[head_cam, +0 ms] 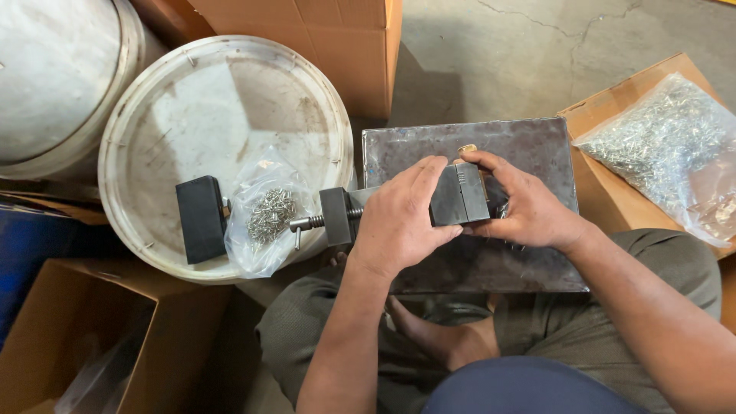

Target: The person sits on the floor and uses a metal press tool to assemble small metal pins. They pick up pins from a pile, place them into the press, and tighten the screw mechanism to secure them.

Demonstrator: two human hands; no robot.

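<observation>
My left hand (399,218) lies over a small steel vise (460,195) that rests on a dark metal plate (529,146) across my lap. My right hand (525,203) grips the vise's jaw end, its fingertips beside a small brass-coloured piece (466,149) at the top of the jaws. The vise's screw and handle (310,223) stick out to the left past its end block (336,215). What sits between the jaws is hidden by my fingers.
A white bucket lid (192,107) on the left carries a black block (201,218) and a clear bag of small metal pins (268,218). A larger bag of pins (667,146) lies on a cardboard box at right. An open cardboard box (77,337) sits lower left.
</observation>
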